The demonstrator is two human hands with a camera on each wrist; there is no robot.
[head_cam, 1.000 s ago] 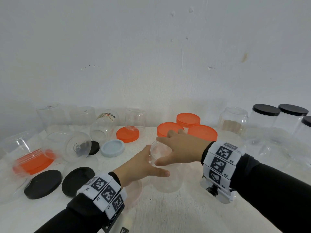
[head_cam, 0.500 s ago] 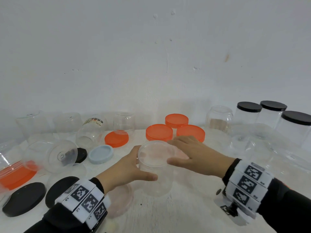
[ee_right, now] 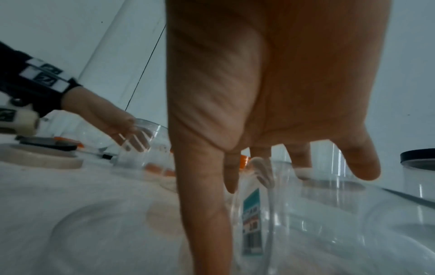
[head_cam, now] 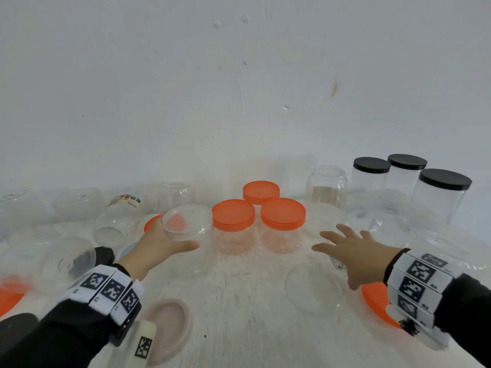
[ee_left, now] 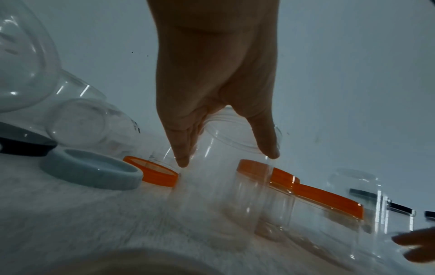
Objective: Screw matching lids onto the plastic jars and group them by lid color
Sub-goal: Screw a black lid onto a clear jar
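Note:
My left hand (head_cam: 170,241) grips a clear jar (head_cam: 187,229) just under its rim, thumb in front and fingers behind. The jar seems to carry a clear lid and leans a little. It stands just left of three orange-lidded jars (head_cam: 233,215). The left wrist view shows my left hand (ee_left: 226,158) with thumb and index finger round the clear jar (ee_left: 223,186). My right hand (head_cam: 334,240) is open with spread fingers and holds nothing. It hovers over a labelled clear jar (head_cam: 313,293) lying on its side; the right wrist view shows that labelled jar (ee_right: 252,214) right below my right hand (ee_right: 266,167).
Three black-lidded jars (head_cam: 445,179) stand at the back right beside an open jar (head_cam: 326,187). Several lidless clear jars (head_cam: 111,227) lie at the left. Loose lids: pink (head_cam: 170,328) near my left wrist, orange (head_cam: 377,298) under my right wrist, blue-grey (ee_left: 92,174), black (head_cam: 103,254).
My right hand came off the top of the clear jar and swung right, over the lying jar. My left hand moved the clear jar back and left, beside the orange-lidded jars.

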